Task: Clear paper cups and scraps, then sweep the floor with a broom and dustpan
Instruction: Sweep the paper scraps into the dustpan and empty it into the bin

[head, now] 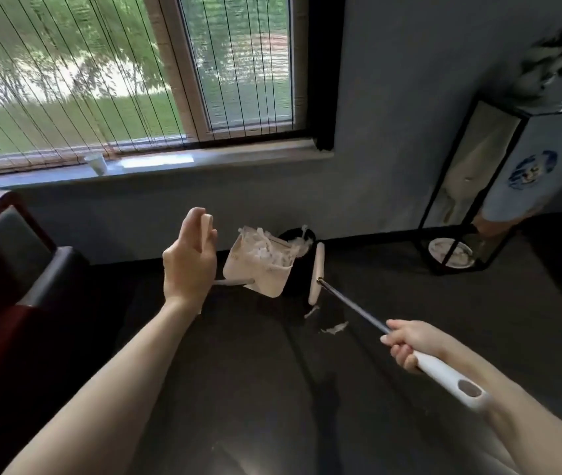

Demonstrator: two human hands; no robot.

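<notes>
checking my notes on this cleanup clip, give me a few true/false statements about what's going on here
1. The left hand grips the dustpan by its handle. True.
2. The dustpan is empty. False: paper scraps fill it, tipped toward the black bin.
3. The right hand holds the broom. True.
4. The paper cup lies on the floor. False: it stands on the windowsill.

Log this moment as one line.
left hand grips dustpan, full, tilted at bin | right hand grips broom | scraps on floor | paper cup on windowsill
</notes>
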